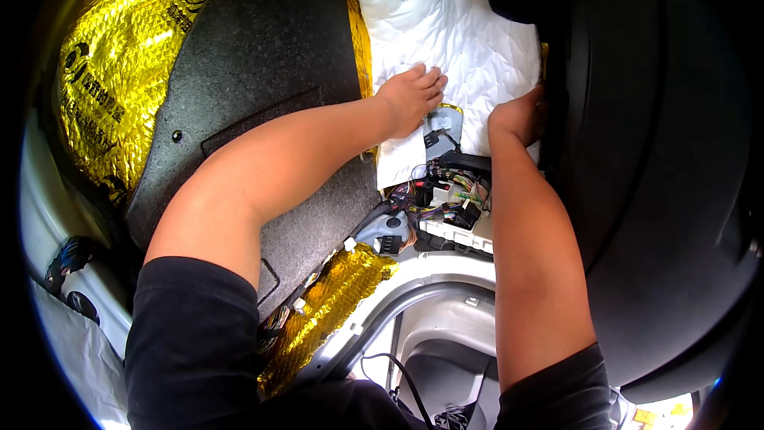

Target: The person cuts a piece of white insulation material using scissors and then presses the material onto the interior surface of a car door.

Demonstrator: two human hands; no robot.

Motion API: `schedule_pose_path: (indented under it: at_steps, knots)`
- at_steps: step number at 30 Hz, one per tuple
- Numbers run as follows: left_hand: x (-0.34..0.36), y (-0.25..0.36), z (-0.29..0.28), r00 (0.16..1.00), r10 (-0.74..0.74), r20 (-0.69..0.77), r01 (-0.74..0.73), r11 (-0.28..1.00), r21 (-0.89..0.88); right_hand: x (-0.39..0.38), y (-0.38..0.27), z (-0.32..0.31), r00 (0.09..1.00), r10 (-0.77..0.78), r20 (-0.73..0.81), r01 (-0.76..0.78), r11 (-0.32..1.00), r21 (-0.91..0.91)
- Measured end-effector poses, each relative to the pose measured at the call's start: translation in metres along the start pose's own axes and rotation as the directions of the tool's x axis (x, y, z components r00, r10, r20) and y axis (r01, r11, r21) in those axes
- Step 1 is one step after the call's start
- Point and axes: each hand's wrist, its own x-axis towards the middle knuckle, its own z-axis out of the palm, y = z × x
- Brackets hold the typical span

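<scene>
A white quilted insulation pad [454,40] runs from the far edge down the middle, creased and cut around a grey metal bracket [446,123]. My left hand [412,99] lies on the pad's left side, fingers stretched out and pressed on its surface. At the pad's right edge is my right hand [519,115], its fingers curled out of sight beside the dark panel. Whether it grips the pad there cannot be made out. Just below both hands sits a white fuse box [458,231] with bundled wires [430,195] and black connectors.
A dark grey carpeted panel [263,48] lies left, under my left arm, with gold foil sheeting [119,72] beyond it. More gold foil [326,310] borders the metal door sill [382,299]. A large black trim panel [660,151] rises close on the right. Loose wiring [278,322] runs along the carpet's edge.
</scene>
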Motion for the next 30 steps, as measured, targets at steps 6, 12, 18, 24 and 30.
schedule_pose_path:
  at_steps: [6, 12, 18, 24, 30]
  knots:
    - [-0.001, -0.001, 0.008, 1.0, -0.004, 0.016, 0.005, 1.0, -0.018, -0.005, -0.006, 0.007, 1.0, -0.006, -0.005, 0.006, 0.998, -0.069]
    - [-0.001, 0.003, 0.007, 1.0, -0.008, -0.013, 0.007, 0.999, -0.033, -0.008, 0.0, 0.008, 0.998, -0.058, 0.039, 0.063, 0.988, -0.14]
    - [0.002, 0.002, 0.008, 1.0, -0.002, -0.005, 0.002, 1.0, -0.009, -0.005, 0.005, 0.017, 0.994, -0.094, -0.062, 0.084, 0.986, -0.144]
    - [0.001, 0.001, 0.004, 1.0, 0.008, 0.0, -0.008, 1.0, 0.003, 0.001, 0.011, 0.022, 0.988, -0.12, -0.1, 0.112, 0.991, -0.078]
    - [0.006, 0.005, 0.006, 0.999, 0.033, -0.001, -0.033, 0.999, 0.011, 0.014, 0.002, 0.033, 0.962, -0.06, -0.266, 0.051, 0.998, -0.04]
